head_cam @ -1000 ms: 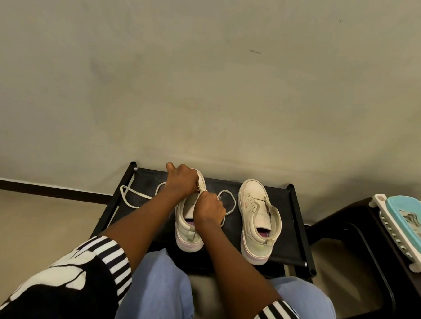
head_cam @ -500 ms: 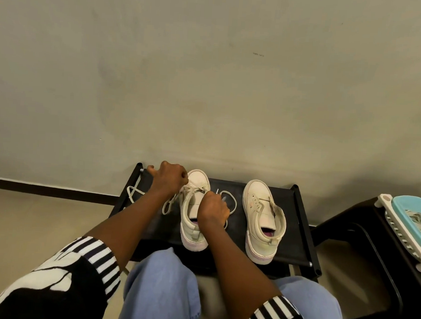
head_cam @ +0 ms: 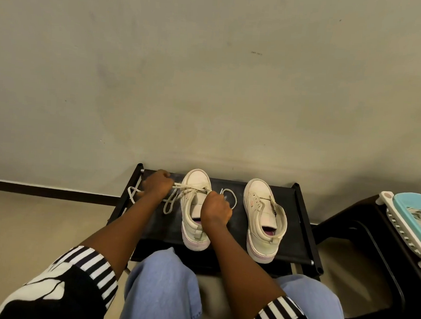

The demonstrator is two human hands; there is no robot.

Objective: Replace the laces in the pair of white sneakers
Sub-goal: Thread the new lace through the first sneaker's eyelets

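L-side sneaker [head_cam: 196,207] stood on black rack [head_cam: 299,214], toe to wall; R-side sneaker [head_cam: 262,216] alongside, apart. Lace [head_cam: 190,189] held taut: L hand [head_cam: 157,184] fingers curled round strand, R hand [head_cam: 216,207] clenched on it at eyelets. Lace judged soft, limp; best pinched nr tip. Shoe light, may slide.

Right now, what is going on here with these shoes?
A seated person works on the white low-top sneaker nearer their left, which stands on a black fabric shoe rack. The left hand grips the off-white lace and holds it out sideways. The right hand pinches it at the eyelets. The second white sneaker stands beside it, untouched.
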